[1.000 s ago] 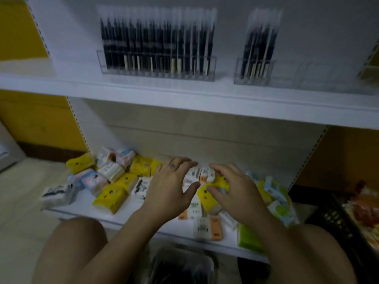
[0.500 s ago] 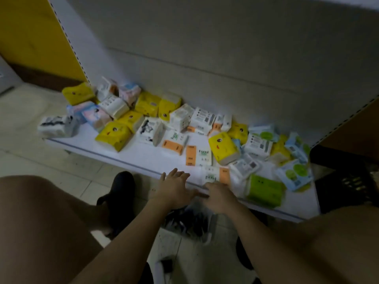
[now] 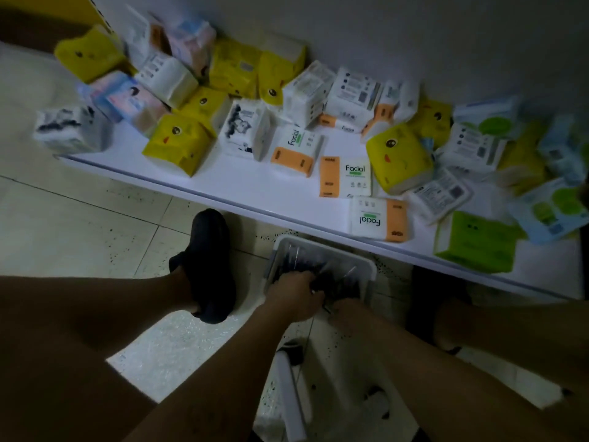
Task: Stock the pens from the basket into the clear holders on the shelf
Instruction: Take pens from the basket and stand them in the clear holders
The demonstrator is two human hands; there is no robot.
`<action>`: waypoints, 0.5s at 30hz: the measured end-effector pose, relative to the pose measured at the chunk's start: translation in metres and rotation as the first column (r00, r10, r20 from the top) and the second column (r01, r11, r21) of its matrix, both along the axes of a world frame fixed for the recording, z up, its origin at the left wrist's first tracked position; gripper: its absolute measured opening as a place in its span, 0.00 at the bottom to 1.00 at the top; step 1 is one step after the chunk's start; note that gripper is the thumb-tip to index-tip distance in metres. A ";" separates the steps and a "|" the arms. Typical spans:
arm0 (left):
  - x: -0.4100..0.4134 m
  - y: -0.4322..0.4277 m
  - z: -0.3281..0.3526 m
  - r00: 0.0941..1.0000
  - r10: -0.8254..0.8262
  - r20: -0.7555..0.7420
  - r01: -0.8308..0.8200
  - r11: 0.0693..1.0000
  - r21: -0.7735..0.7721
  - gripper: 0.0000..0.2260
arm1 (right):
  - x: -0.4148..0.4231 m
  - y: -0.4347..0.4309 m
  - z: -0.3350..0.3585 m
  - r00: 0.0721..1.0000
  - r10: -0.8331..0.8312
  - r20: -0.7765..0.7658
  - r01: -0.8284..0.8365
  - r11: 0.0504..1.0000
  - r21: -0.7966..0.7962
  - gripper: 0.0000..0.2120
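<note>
Two bare forearms reach down from the bottom edge, between bare knees. Below them lies a white plastic object [image 3: 287,403], too dim to identify. To the left, a black shoe [image 3: 208,266] stands on the pale speckled tile floor [image 3: 79,237].

Both hands meet inside a small pale basket [image 3: 366,266] on the floor, right at the front edge of a low shelf. The left hand [image 3: 294,295] has its fingers curled down around a bunch of dark pens [image 3: 338,282]. The right hand [image 3: 342,311] touches it, and its fingers are hidden, so its grip cannot be told. The pens are slim and black, lying loosely heaped and blurred.

Beyond the basket, the white shelf [image 3: 248,183] carries scattered tissue packs [image 3: 178,145] in yellow, white, green and pale blue. One pack marked "Facial" [image 3: 379,220] lies at the shelf's front edge just above the basket. A grey back panel [image 3: 414,33] rises behind.
</note>
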State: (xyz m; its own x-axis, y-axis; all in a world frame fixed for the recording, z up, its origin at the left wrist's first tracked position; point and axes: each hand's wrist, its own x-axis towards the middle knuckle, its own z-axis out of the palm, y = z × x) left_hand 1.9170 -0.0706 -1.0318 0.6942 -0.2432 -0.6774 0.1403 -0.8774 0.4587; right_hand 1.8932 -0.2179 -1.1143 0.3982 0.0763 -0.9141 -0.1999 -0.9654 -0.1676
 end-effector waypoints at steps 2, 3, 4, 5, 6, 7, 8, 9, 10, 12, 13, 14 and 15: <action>-0.004 0.003 -0.011 0.998 0.027 -0.053 -0.028 1.000 -0.015 0.16 | 0.000 0.002 -0.005 0.999 0.015 -0.031 -0.015 1.000 -0.008 0.18; -0.004 0.004 -0.015 0.996 0.045 -0.077 -0.048 0.998 -0.028 0.15 | -0.001 0.003 -0.007 0.999 0.013 -0.038 -0.013 1.000 -0.010 0.15; -0.004 0.004 -0.019 0.994 0.060 -0.091 -0.063 0.997 -0.039 0.15 | -0.001 0.005 -0.007 0.999 0.000 -0.039 -0.001 1.000 -0.017 0.13; -0.003 0.003 -0.022 0.993 0.068 -0.095 -0.073 0.996 -0.050 0.15 | -0.001 0.007 -0.007 0.999 0.021 -0.049 -0.022 0.999 -0.033 0.11; -0.002 0.002 -0.026 0.993 0.074 -0.093 -0.079 0.995 -0.057 0.15 | -0.001 0.008 -0.006 0.999 0.023 -0.049 -0.025 0.999 -0.043 0.10; -0.001 0.000 -0.029 0.993 0.078 -0.091 -0.083 0.995 -0.061 0.14 | -0.001 0.009 -0.003 0.999 -0.014 -0.038 0.013 0.999 -0.038 0.08; 0.000 -0.001 -0.033 0.993 0.080 -0.091 -0.086 0.994 -0.060 0.14 | 0.000 0.009 -0.002 0.998 -0.053 -0.035 0.052 0.998 -0.034 0.08; 0.001 -0.003 -0.037 0.993 0.077 -0.093 -0.083 0.995 -0.063 0.14 | 0.001 0.008 -0.004 0.991 -0.129 -0.018 0.129 0.992 -0.009 0.10; 0.002 -0.004 -0.040 0.992 0.069 -0.102 -0.076 0.995 -0.066 0.14 | 0.003 0.007 -0.001 0.990 -0.143 -0.012 0.143 0.990 0.011 0.12; 0.004 -0.007 -0.048 0.990 0.060 -0.124 -0.069 0.995 -0.070 0.15 | 0.007 0.004 0.003 0.964 -0.264 0.028 0.263 0.964 0.025 0.14; 0.004 -0.008 -0.052 0.989 0.068 -0.133 -0.078 0.994 -0.074 0.13 | 0.008 0.002 0.005 0.966 -0.251 0.068 0.249 0.968 0.032 0.14; 0.004 -0.009 -0.056 0.987 0.081 -0.139 -0.093 0.992 -0.083 0.10 | 0.010 -0.001 0.007 0.962 -0.253 0.098 0.252 0.967 0.026 0.13; 0.003 -0.010 -0.061 0.987 0.083 -0.140 -0.095 0.992 -0.086 0.08 | 0.010 -0.004 0.007 0.949 -0.281 0.146 0.280 0.960 0.031 0.12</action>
State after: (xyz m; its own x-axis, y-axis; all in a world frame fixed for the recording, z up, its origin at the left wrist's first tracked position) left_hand 1.9198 -0.0802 -1.0929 0.6191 -0.2500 -0.7444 0.2825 -0.8136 0.5082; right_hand 1.9036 -0.2215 -1.1073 0.5351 -0.0493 -0.8434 -0.4346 -0.8721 -0.2248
